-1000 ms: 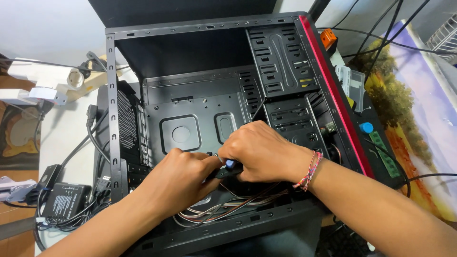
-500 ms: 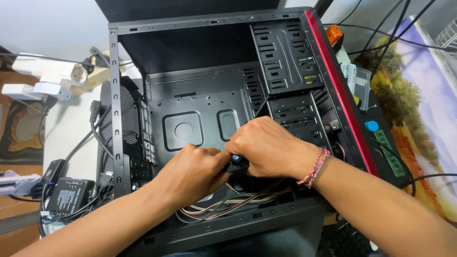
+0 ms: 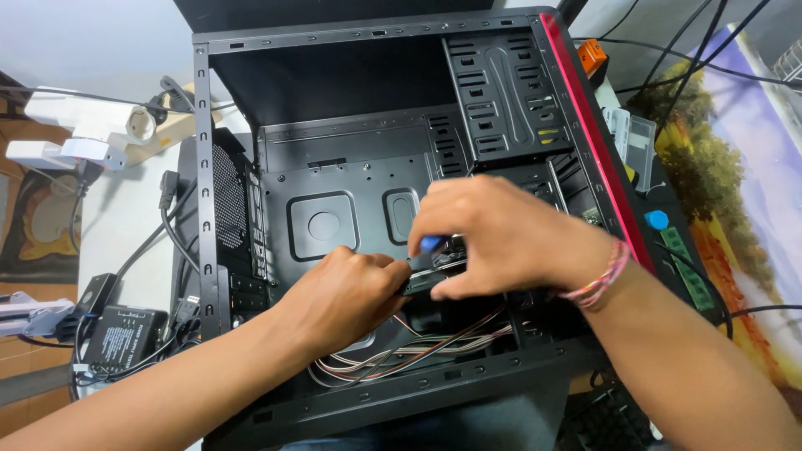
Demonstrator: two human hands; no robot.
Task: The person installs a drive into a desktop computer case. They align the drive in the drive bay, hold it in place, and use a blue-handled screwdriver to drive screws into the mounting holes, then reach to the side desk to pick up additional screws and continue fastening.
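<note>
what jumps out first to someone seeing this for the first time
The open black computer case with its red front edge fills the middle of the view, lying on its side and mostly bare inside. Low in it, the left hand and right hand meet over a small dark part, a blue bit showing by the right fingers. A bundle of thin coloured wires runs just below them.

Single head-worn view, steeply downward and close, into the open computer case (image 3: 351,192).

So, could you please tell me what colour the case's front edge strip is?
Red; the strip shows best in the head view.
</note>
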